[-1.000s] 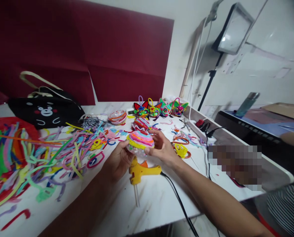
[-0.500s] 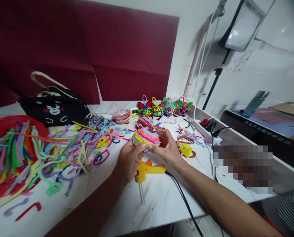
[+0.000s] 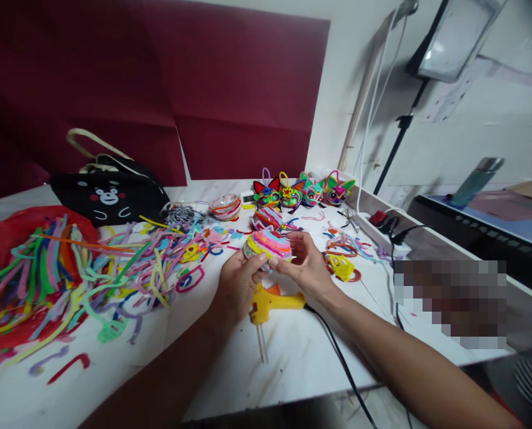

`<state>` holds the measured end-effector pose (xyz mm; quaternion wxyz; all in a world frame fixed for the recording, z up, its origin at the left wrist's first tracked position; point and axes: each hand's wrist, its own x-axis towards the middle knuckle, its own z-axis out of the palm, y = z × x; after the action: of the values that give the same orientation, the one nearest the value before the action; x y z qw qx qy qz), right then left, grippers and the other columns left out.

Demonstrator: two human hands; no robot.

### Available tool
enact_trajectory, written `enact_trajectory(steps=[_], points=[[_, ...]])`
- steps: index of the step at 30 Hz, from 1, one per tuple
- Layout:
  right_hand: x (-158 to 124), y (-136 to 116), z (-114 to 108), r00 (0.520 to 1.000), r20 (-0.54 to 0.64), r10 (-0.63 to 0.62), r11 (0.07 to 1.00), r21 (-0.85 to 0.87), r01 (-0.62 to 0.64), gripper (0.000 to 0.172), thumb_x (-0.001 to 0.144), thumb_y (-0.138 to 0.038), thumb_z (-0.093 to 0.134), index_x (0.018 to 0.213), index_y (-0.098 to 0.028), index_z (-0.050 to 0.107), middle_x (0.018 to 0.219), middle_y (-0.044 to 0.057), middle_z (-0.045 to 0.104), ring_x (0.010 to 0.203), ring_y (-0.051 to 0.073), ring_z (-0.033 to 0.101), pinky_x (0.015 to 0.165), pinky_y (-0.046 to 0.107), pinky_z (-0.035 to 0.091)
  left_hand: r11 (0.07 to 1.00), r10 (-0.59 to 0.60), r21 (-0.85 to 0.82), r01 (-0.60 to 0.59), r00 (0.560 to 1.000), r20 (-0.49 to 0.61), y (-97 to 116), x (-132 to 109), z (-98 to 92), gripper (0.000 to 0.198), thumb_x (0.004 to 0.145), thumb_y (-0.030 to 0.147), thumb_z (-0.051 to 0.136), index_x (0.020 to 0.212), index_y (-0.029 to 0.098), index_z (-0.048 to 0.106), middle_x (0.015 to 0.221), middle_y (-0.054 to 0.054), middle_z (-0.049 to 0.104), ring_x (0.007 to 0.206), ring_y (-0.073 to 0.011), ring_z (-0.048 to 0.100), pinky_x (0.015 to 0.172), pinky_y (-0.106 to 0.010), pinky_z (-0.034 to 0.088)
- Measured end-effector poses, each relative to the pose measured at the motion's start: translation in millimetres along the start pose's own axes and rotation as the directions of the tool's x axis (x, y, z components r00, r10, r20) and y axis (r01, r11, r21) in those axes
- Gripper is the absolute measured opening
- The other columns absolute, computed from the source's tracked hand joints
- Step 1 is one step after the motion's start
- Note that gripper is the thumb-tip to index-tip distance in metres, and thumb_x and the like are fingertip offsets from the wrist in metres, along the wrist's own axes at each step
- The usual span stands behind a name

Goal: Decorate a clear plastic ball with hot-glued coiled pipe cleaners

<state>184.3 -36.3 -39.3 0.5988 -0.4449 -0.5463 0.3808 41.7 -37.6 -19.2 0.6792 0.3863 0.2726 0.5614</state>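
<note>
Fingers [image 3: 300, 243] hold the striped ball [image 3: 271, 241], thumbs [image 3: 254, 262] closer than before.

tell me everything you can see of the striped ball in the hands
The striped ball is rounded, banded in pink, orange and yellow fuzzy strips resembling pipe cleaners, with a clear, plastic-looking surface at the lower left. The left hand and right hand hold it, partly hiding it, just above the yellow glue gun in the view.

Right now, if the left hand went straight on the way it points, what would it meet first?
The pink, orange and yellow striped round piece, which the left hand touches; beyond it, probably the right hand, though depth is hard to judge.
</note>
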Motion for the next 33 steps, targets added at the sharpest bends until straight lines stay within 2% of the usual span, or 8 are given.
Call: enact_trajectory(steps=[7, 13, 20, 25, 33], points=[[-0.4, -4.9, -2.4, 0.998, 0.063, 0.003, 1.000, 0.011, -0.003, 0.063, 0.059, -0.040, 0.085, 0.108, -0.025, 0.049, 0.102, 0.004, 0.066, 0.093, 0.021, 0.063, 0.072, 0.032, 0.052, 1.000, -0.014, -0.012, 0.014, 1.000, -0.014, 1.4, 0.4, -0.6, 0.036, 0.071, 0.021, 0.075, 0.105, 0.018, 0.064, 0.095, -0.007, 0.075, 0.092, -0.0231, 0.071, 0.073, -0.027, 0.055], [-0.7, -3.6, -3.0, 0.998, 0.067, 0.010, 1.000, -0.028, -0.008, 0.061, 0.062, -0.040, 0.084, 0.110, -0.025, 0.049, 0.105, 0.004, 0.064, 0.095, 0.021, 0.061, 0.075, 0.033, 0.050, 1.000, -0.017, -0.007, 0.017, 1.000, -0.014, 1.6, 1.1, -2.2, 0.036, 0.072, 0.021, 0.073, 0.107, 0.017, 0.064, 0.096, -0.008, 0.075, 0.091, -0.0227, 0.071, 0.072, -0.027, 0.054], [-4.3, -2.1, -3.0, 0.999, 0.026, -0.021, 0.999, -0.036, 0.022, 0.056, 0.065, -0.041, 0.083, 0.107, -0.027, 0.050, 0.104, 0.002, 0.062, 0.093, 0.020, 0.060, 0.076, 0.033, 0.050, 1.000, -0.008, 0.003, 0.008, 1.000, 0.005, 2.5, -1.4, -2.5, 0.036, 0.073, 0.020, 0.072, 0.107, 0.017, 0.064, 0.093, -0.006, 0.074, 0.088, -0.0213, 0.071, 0.069, -0.026, 0.053], [-5.3, -4.3, -2.2, 1.000, 0.014, -0.010, 1.000, 0.004, 0.010, 0.055, 0.062, -0.039, 0.085, 0.103, -0.027, 0.051, 0.098, 0.001, 0.063, 0.088, 0.020, 0.061, 0.074, 0.033, 0.049, 1.000, -0.017, -0.016, 0.016, 1.000, -0.024, 2.3, -4.3, 0.9, 0.037, 0.071, 0.020, 0.074, 0.107, 0.015, 0.064, 0.090, -0.007, 0.074, 0.085, -0.0211, 0.070, 0.069, -0.028, 0.053], [-5.9, -6.8, -2.2, 1.000, 0.002, 0.007, 1.000, 0.022, -0.007, 0.055, 0.061, -0.040, 0.086, 0.101, -0.027, 0.051, 0.096, 0.001, 0.064, 0.086, 0.021, 0.061, 0.070, 0.033, 0.048, 1.000, 0.007, -0.004, -0.007, 0.999, -0.039, -0.4, -7.7, 2.3, 0.038, 0.072, 0.023, 0.076, 0.107, 0.015, 0.064, 0.096, -0.008, 0.074, 0.084, -0.0208, 0.070, 0.072, -0.029, 0.053]])
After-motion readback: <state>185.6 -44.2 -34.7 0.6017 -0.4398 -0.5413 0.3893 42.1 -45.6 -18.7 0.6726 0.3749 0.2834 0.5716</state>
